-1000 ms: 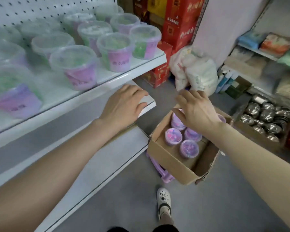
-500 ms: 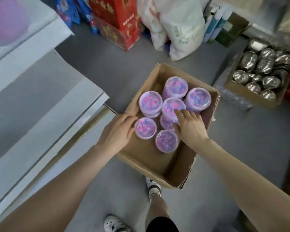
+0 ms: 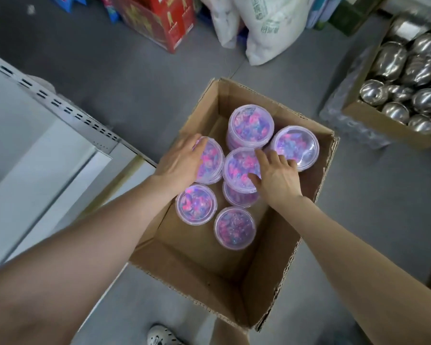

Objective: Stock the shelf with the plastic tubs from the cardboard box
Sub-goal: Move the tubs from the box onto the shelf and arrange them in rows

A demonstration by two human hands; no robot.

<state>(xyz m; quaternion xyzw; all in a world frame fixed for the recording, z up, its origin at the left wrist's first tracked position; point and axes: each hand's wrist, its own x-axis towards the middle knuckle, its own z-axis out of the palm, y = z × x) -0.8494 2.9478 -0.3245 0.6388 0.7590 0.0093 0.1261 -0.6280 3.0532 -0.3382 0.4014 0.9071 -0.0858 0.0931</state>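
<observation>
An open cardboard box (image 3: 197, 265) stands on the grey floor and holds several clear plastic tubs with pink and purple contents. My left hand (image 3: 182, 163) lies over the left upper tub (image 3: 210, 160), fingers curled round its rim. My right hand (image 3: 275, 178) grips the right edge of the middle tub (image 3: 237, 165), thumb and fingers spread on its lid. Two more upper tubs (image 3: 250, 127) (image 3: 296, 145) sit behind. Lower tubs (image 3: 197, 204) (image 3: 234, 227) stand nearer me. The white shelf (image 3: 47, 158) is to the left, its low boards bare.
A cardboard box of steel bowls (image 3: 403, 78) sits at the right. Red cartons (image 3: 159, 18) and white sacks (image 3: 266, 23) stand beyond the box. My shoe (image 3: 159, 337) is just below the box's near corner.
My view has dropped from the stocked shelf to the box. My left hand came off the shelf edge and into the box, onto the left tub. My right hand has settled on the middle tub.
</observation>
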